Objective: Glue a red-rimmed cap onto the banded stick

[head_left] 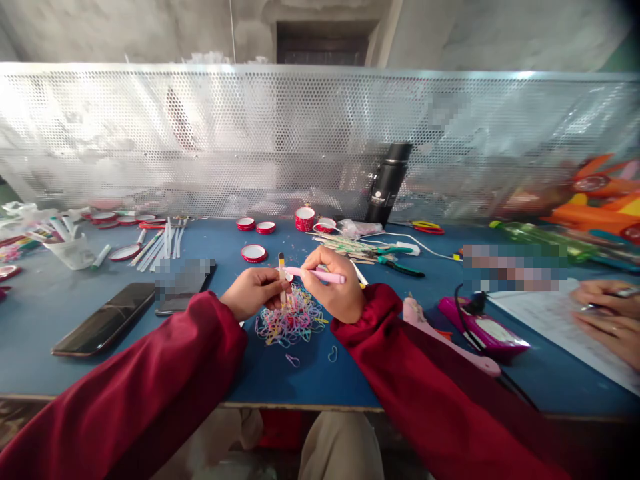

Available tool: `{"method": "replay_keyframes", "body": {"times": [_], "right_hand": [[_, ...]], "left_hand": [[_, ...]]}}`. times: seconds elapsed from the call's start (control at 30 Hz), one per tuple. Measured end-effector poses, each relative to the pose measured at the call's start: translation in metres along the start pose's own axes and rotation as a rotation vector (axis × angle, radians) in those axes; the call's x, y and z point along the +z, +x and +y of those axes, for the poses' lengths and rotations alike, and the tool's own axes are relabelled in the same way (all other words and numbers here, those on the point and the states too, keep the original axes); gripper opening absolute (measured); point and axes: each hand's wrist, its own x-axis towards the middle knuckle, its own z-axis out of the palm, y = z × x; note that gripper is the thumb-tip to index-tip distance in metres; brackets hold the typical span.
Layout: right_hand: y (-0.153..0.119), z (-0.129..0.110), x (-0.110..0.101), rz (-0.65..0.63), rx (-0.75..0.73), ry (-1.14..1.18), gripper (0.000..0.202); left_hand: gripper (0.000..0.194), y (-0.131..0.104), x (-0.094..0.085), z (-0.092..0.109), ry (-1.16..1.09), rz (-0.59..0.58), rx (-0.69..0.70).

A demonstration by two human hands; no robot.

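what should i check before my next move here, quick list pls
1. Left hand gripping the thin stick: ok.
2. Right hand holding the pink pen-shaped tool: ok.
3. Tool tip touching the stick: cannot tell, too small.
4. All loops within the pile: not ok, two loose loops lie nearer the table edge.
5. Co-worker's hands apart from yours: ok, far right.
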Motion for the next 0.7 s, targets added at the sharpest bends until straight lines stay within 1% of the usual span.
{"method": "replay_keyframes", "body": {"times": [0.17,0.43,0.7], "right_hand": [[0.0004,0.0008,-0.0037,0.013,-0.003,-0.041,0.009],[-0.0013,-0.0012,0.0000,0.005,-0.010,-0.041,0.007],[-0.0006,-0.0006,-0.0013,0.039,-0.028,-0.035,0.008]], "left_hand": [[0.030,-0.0002,0.0001,-0.0002,0.000,0.003,0.006],[0.032,-0.0010,0.0008,0.0013,0.012,-0.010,0.007],[0.035,-0.0009,0.0010,-0.0010,0.012,-0.008,0.007]]}}
